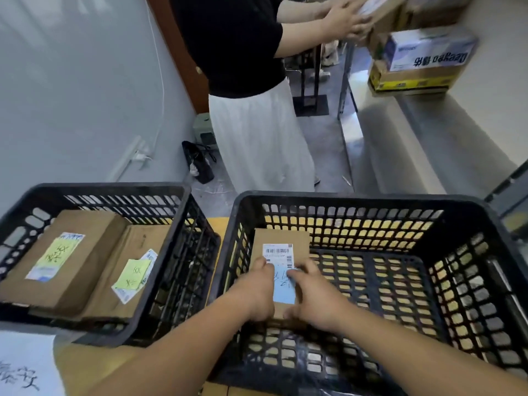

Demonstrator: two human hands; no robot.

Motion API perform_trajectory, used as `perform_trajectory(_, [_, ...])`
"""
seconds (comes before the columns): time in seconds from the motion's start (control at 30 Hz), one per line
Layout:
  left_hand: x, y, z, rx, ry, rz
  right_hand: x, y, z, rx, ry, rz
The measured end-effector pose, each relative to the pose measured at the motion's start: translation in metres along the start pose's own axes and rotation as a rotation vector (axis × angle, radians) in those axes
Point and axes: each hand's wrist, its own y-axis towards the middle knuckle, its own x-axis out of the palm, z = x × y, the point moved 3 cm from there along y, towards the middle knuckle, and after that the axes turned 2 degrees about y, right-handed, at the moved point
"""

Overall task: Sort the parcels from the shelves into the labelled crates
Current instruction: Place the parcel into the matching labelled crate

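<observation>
Inside the right-hand black crate (371, 212), a small cardboard parcel (281, 238) with a blue note lies at the left side, the left hand (258, 290) and right hand (311, 295) gripping its two edges.

Both crates black lattice plastic – right crate (371, 200), left crate (94, 188). Parcel in right crate (281, 238) brown cardboard, white barcode label (278, 252) plus pale blue note (284, 290) with dark handwriting. Two brown parcels in left crate (85, 232) carry yellow-green notes (58, 251) with black scrawl. Yellow surface shows through the lattice. Bystander (228, 38) – black top, white pleated skirt. Wall (71, 81) pale grey
</observation>
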Motion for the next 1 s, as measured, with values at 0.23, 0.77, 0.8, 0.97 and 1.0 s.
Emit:
perform_trajectory(0.23, [0.009,-0.005,0.015,-0.115,0.326,0.084,0.0,0.0,-0.001,-0.003,-0.088,-0.049])
perform_trajectory(0.77, [-0.033,-0.088,0.102,0.471,0.089,0.279,-0.085,-0.239,-0.014,0.298,0.095,0.529])
perform_trajectory(0.8, [-0.033,-0.096,0.117,0.535,0.098,0.289,-0.08,-0.261,-0.012,0.349,0.108,0.584])
perform_trajectory(0.97, [-0.019,-0.148,0.196,0.878,0.164,0.32,-0.042,-0.37,-0.011,0.599,0.133,0.82])
perform_trajectory(1.0, [-0.013,-0.16,0.21,0.943,0.173,0.313,-0.032,-0.39,-0.011,0.648,0.139,0.847])
